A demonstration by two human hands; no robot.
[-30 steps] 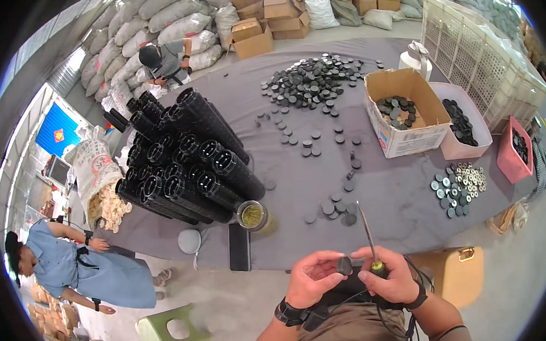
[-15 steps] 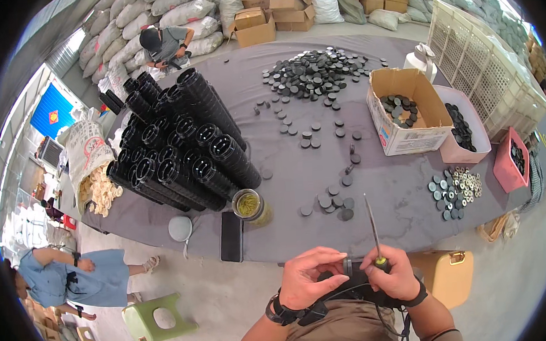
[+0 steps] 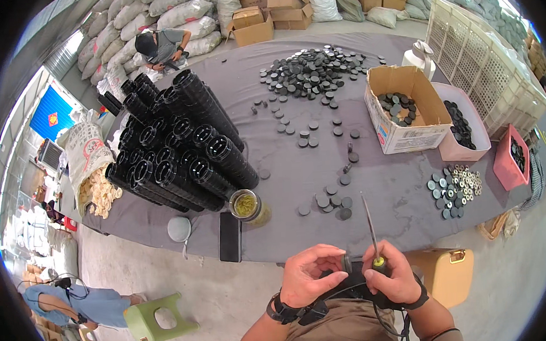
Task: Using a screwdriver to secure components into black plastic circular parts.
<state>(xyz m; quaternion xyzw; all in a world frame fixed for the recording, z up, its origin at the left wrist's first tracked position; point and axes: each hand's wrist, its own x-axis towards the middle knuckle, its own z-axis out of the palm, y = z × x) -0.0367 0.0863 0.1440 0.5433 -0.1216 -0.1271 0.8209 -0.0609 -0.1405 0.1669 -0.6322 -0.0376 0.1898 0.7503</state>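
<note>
Person in blue (image 3: 97,300) has shifted lower on the left since the last frame, now right by the green stool (image 3: 144,319). Room-wise, stuffed sacks (image 3: 178,15) are piled along the back. Big bench (image 3: 276,232) under wrinkly dark grey cloth (image 3: 396,170), black tubes (image 3: 179,138) clustered on its left, a heap of discs (image 3: 308,73) toward the far edge, cardboard box (image 3: 410,140) on the right. Hands are both busy: right hand (image 3: 393,275) grips a thin-shafted tool (image 3: 370,227), shaft up; left hand (image 3: 309,276) pinches one dark disc (image 3: 346,263) near the bench's front edge.
</note>
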